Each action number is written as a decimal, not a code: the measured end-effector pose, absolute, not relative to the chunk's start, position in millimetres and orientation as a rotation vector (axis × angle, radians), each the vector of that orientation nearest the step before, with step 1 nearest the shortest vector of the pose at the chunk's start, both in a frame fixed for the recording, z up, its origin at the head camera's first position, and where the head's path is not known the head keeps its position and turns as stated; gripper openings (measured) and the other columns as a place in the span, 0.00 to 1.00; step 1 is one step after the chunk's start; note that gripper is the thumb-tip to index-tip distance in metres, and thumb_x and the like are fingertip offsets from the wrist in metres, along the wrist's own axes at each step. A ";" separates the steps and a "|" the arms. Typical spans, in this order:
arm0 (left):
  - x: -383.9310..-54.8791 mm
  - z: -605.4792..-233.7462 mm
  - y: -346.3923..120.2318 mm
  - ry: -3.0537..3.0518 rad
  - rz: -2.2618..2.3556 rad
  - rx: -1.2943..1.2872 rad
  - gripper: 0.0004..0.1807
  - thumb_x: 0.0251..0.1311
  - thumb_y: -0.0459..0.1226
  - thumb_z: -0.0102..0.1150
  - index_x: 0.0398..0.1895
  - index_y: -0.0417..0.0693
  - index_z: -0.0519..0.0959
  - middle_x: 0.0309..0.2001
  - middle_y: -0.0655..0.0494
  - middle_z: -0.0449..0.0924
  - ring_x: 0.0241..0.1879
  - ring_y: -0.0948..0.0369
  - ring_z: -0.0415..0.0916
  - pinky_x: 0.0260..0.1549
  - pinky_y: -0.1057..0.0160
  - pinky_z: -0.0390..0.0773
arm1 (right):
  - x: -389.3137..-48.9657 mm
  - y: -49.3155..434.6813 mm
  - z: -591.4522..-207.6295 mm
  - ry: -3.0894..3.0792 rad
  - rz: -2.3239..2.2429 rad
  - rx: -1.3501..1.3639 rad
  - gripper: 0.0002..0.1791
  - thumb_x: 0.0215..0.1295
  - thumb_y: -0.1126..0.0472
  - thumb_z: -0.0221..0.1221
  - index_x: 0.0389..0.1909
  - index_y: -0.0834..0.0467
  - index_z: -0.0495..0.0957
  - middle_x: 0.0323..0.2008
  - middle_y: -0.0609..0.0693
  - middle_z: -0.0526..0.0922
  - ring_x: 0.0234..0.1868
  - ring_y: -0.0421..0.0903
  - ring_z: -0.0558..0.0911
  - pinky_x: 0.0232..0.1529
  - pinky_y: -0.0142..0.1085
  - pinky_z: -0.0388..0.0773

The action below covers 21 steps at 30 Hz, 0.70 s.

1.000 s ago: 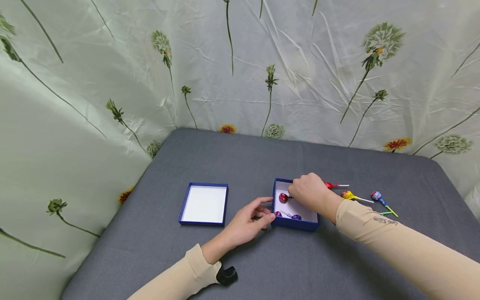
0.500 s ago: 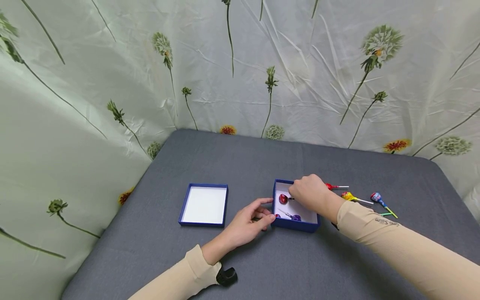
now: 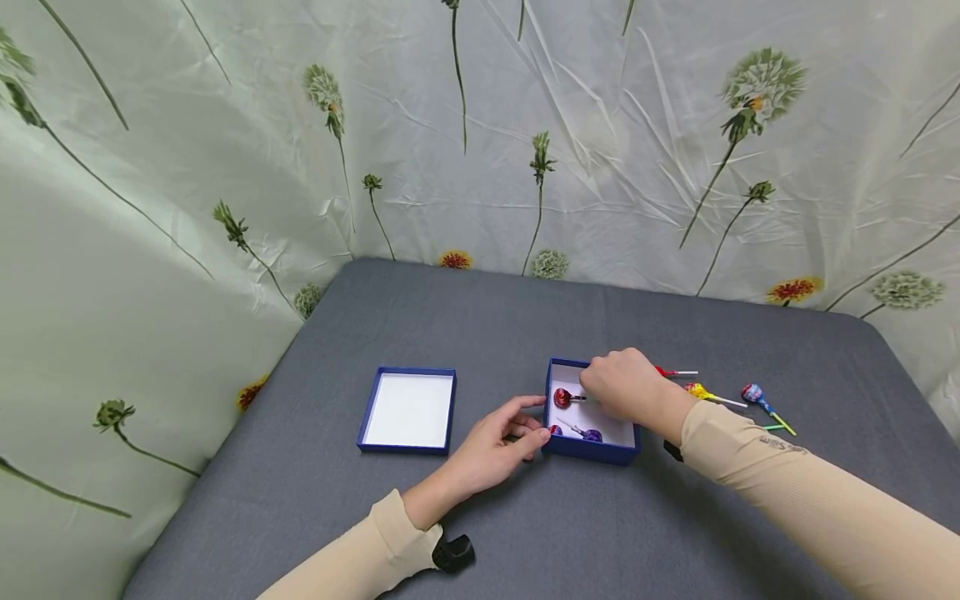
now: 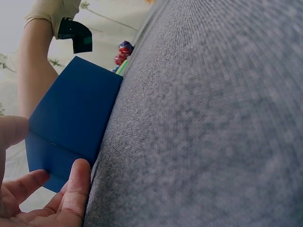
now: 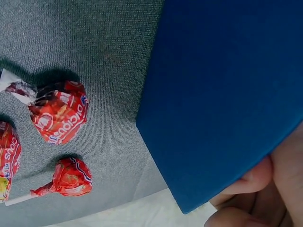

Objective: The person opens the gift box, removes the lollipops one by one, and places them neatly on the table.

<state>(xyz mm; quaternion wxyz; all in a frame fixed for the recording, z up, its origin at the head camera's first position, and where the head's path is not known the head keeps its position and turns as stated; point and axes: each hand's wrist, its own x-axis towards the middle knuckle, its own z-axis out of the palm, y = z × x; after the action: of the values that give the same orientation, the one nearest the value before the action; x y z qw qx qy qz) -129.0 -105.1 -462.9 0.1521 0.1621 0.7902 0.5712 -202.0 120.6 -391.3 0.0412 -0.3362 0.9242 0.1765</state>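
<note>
A blue box (image 3: pixel 592 451) with a white inside stands on the grey table. In it lie a red lollipop (image 3: pixel 562 398), a purple lollipop (image 3: pixel 592 435) and part of another at the near left corner. My left hand (image 3: pixel 498 446) touches the box's left side and near corner with extended index finger and thumb; the left wrist view shows these fingers against the blue wall (image 4: pixel 80 113). Into the box from the right reaches my right hand (image 3: pixel 626 383), knuckles up, close to the red lollipop's stick. Its fingertips are hidden; the right wrist view shows bent fingers (image 5: pixel 251 182) behind the rim.
Left of the box lies a shallow blue lid (image 3: pixel 408 408), white side up. Right of it, loose lollipops lie under and beyond my right forearm: a red one (image 3: pixel 663 372), a yellow one (image 3: pixel 697 391) and a blue one (image 3: pixel 753 393). A floral curtain (image 3: pixel 465 192) hangs behind the grey table (image 3: pixel 480 317).
Inside the box the red lollipop has shifted slightly left. My right hand has moved a little to the right. The left hand and the box stay in place.
</note>
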 end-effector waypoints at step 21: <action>-128.5 -461.2 -104.0 2.272 1.635 0.449 0.26 0.70 0.49 0.59 0.69 0.65 0.70 0.47 0.59 0.82 0.38 0.64 0.82 0.34 0.66 0.78 | -206.0 139.1 -378.1 2.839 0.070 -0.908 0.06 0.57 0.56 0.65 0.25 0.47 0.79 0.23 0.42 0.79 0.21 0.41 0.72 0.22 0.39 0.70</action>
<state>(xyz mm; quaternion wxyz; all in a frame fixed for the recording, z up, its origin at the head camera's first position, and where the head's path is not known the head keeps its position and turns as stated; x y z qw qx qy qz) -128.5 -104.0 -461.2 0.1528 0.1565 0.7919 0.5701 -206.0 139.1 -378.1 0.0800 -0.3034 0.9492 0.0235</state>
